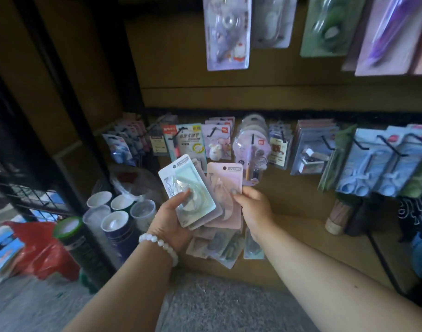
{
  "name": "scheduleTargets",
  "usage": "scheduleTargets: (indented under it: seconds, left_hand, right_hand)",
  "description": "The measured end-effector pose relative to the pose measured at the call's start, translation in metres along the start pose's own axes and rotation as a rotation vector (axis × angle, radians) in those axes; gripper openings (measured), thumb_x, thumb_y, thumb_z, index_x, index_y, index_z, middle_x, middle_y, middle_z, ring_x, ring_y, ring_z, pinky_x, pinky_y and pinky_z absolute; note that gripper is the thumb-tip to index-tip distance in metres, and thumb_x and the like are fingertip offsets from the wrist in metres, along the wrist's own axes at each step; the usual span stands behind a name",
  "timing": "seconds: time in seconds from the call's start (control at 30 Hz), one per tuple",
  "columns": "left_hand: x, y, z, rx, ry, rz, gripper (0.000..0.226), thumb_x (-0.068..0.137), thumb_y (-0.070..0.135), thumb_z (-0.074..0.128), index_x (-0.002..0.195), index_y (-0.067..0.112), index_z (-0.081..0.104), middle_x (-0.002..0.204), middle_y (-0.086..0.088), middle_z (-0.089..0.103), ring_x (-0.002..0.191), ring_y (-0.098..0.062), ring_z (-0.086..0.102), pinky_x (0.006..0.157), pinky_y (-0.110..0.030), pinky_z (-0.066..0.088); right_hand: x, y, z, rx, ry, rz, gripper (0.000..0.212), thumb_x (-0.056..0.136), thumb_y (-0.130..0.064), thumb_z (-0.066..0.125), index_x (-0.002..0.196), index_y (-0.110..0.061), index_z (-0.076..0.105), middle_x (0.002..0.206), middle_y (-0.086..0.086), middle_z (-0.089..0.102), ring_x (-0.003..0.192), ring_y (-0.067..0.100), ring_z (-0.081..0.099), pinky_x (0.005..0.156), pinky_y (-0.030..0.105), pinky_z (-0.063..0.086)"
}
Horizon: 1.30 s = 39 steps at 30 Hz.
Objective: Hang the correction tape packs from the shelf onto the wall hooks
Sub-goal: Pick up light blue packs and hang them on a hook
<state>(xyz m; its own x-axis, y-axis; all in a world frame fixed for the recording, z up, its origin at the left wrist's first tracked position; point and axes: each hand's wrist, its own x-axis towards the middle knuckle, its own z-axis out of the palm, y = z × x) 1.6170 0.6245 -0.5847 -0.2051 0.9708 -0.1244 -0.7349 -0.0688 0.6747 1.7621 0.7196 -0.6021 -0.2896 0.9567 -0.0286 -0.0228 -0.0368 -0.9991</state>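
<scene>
Centre of frame: a fanned stack of correction tape packs (198, 207) is gripped in the left hand (174, 219), thumb curled over the green-white top pack (186, 188). A pink pack (225, 185) is pinched by the right hand (253, 207) fingers. Further packs (219, 248) are spread on the shelf (301, 226) below; filled wall hooks (325, 142) are ranged above.

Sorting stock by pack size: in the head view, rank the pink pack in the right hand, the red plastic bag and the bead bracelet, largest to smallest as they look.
1. red plastic bag
2. pink pack
3. bead bracelet

The pack is partly hidden by other packs, but the order is clear.
</scene>
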Motion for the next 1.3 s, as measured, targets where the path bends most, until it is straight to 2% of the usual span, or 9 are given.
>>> scheduleTargets:
  seconds: [0.1, 0.23, 0.33, 0.4, 0.5, 0.77, 0.9, 1.03, 1.3]
  left_hand:
    - [-0.009, 0.020, 0.010, 0.006, 0.020, 0.052, 0.033, 0.080, 0.017, 0.061, 0.111, 0.006, 0.063, 0.088, -0.010, 0.075, 0.075, -0.023, 0.075, 0.059, -0.034, 0.060]
    - [-0.018, 0.045, 0.022, 0.050, 0.014, 0.093, 0.037, 0.089, 0.019, 0.057, 0.123, 0.005, 0.058, 0.094, -0.011, 0.076, 0.080, -0.024, 0.076, 0.059, -0.034, 0.060]
    - [-0.023, 0.067, 0.028, 0.096, -0.030, 0.134, 0.034, 0.095, 0.020, 0.053, 0.127, 0.010, 0.057, 0.106, -0.012, 0.075, 0.092, -0.027, 0.075, 0.066, -0.039, 0.061]
    - [-0.023, 0.083, 0.032, 0.140, -0.020, 0.134, 0.053, 0.085, 0.025, 0.062, 0.137, 0.020, 0.052, 0.123, -0.012, 0.069, 0.106, -0.033, 0.070, 0.079, -0.054, 0.058]
    - [-0.021, 0.103, 0.040, 0.175, 0.033, 0.133, 0.067, 0.075, 0.028, 0.071, 0.138, 0.026, 0.050, 0.134, -0.012, 0.062, 0.116, -0.037, 0.064, 0.091, -0.064, 0.050]
    - [-0.011, 0.133, 0.058, 0.223, 0.030, 0.240, 0.053, 0.082, 0.019, 0.070, 0.130, 0.002, 0.056, 0.126, -0.022, 0.066, 0.112, -0.043, 0.065, 0.098, -0.065, 0.047]
    - [-0.004, 0.148, 0.058, 0.251, 0.018, 0.281, 0.052, 0.081, 0.020, 0.072, 0.129, 0.004, 0.059, 0.125, -0.021, 0.067, 0.113, -0.042, 0.065, 0.096, -0.064, 0.049]
    - [0.002, 0.164, 0.060, 0.310, 0.003, 0.324, 0.050, 0.079, 0.021, 0.071, 0.127, 0.009, 0.061, 0.121, -0.018, 0.069, 0.109, -0.039, 0.068, 0.089, -0.058, 0.055]
    - [0.016, 0.187, 0.061, 0.334, 0.025, 0.344, 0.051, 0.076, 0.023, 0.073, 0.125, 0.013, 0.062, 0.120, -0.015, 0.070, 0.108, -0.037, 0.069, 0.082, -0.053, 0.059]
  right_hand:
    - [-0.003, -0.023, 0.003, -0.017, 0.057, -0.096, 0.018, 0.082, -0.020, 0.064, 0.078, -0.002, 0.065, 0.078, 0.020, 0.066, 0.073, 0.018, 0.055, 0.069, 0.030, 0.039]
    - [-0.006, -0.056, 0.006, -0.064, 0.085, -0.186, 0.029, 0.089, -0.016, 0.061, 0.061, -0.012, 0.053, 0.062, 0.011, 0.053, 0.063, 0.018, 0.048, 0.059, 0.027, 0.033]
    - [-0.006, -0.083, 0.011, -0.143, 0.106, -0.286, 0.032, 0.091, -0.028, 0.059, 0.071, -0.004, 0.057, 0.079, 0.023, 0.063, 0.073, 0.033, 0.064, 0.058, 0.036, 0.045]
    - [-0.002, -0.106, 0.015, -0.179, 0.123, -0.346, 0.033, 0.091, -0.035, 0.057, 0.078, -0.004, 0.061, 0.081, 0.017, 0.066, 0.078, 0.031, 0.066, 0.059, 0.041, 0.049]
    - [0.002, -0.148, 0.022, -0.193, 0.134, -0.426, 0.033, 0.092, -0.032, 0.057, 0.070, -0.008, 0.058, 0.062, 0.003, 0.054, 0.059, 0.014, 0.049, 0.055, 0.029, 0.032]
    - [0.026, -0.237, 0.057, -0.128, 0.137, -0.507, 0.032, 0.091, -0.030, 0.060, 0.068, -0.007, 0.058, 0.056, -0.001, 0.045, 0.054, 0.011, 0.035, 0.046, 0.017, 0.029]
    - [0.036, -0.266, 0.076, -0.134, 0.129, -0.518, 0.032, 0.092, -0.036, 0.058, 0.088, -0.006, 0.068, 0.076, 0.003, 0.061, 0.065, 0.011, 0.049, 0.056, 0.024, 0.039]
    - [0.047, -0.287, 0.093, -0.205, 0.133, -0.562, 0.029, 0.093, -0.038, 0.056, 0.087, -0.012, 0.067, 0.083, 0.000, 0.064, 0.079, 0.013, 0.055, 0.069, 0.032, 0.048]
    - [0.068, -0.319, 0.113, -0.247, 0.187, -0.612, 0.025, 0.094, -0.034, 0.055, 0.090, -0.013, 0.067, 0.069, -0.008, 0.054, 0.063, 0.010, 0.048, 0.067, 0.027, 0.046]
